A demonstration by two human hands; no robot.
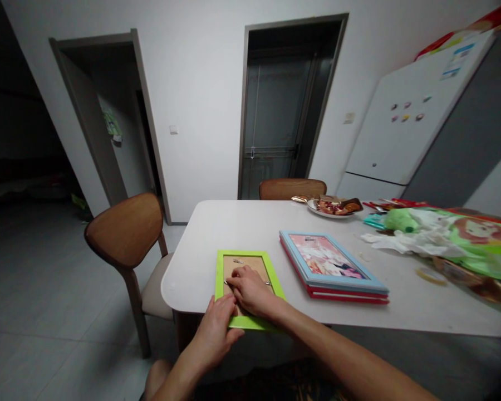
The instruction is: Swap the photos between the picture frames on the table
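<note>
A lime-green picture frame (220,271) lies back side up at the table's near edge, its brown backing board (254,263) showing. My left hand (217,328) grips the frame's lower left corner, thumb at the near rim. Over the board, my right hand (250,289) is bent, its fingertips pressed at a small metal clip (227,282) by the left inner edge. Another metal clip (268,283) shows at the right edge. A metal hanger (237,261) sits near the far end. My hands cover the board's lower part.
Right of the green frame is a stack of picture frames (334,267), light blue on top, red below. Farther along the white table (234,223) are a plate of food (334,209), crumpled tissue (413,243), a tape roll (431,276) and a green bag (484,239). A wooden chair (127,231) stands left.
</note>
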